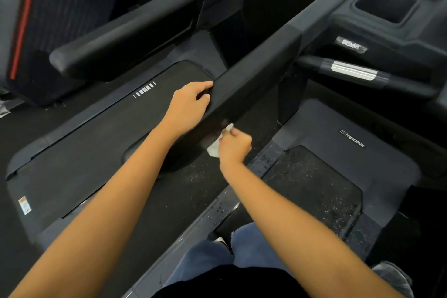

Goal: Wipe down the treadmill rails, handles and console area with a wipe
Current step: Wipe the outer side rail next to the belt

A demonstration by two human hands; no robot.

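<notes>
The right hand (234, 146) is closed in a fist on the small crumpled white wipe (216, 146), pressed to the near end of the long black padded treadmill rail (254, 80). The left hand (191, 101) curls loosely over the rail's left edge, holding nothing else. The bunched wipe could slip out or miss the underside.

Bare forearms without sleeves, blue frayed-hem jeans (251, 239), a black top (227, 283), dark shoes.

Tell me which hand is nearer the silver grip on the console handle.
Right. The right hand, holding the wipe, is closer to the silver grip; the left hand rests on the rail's far side.
</notes>
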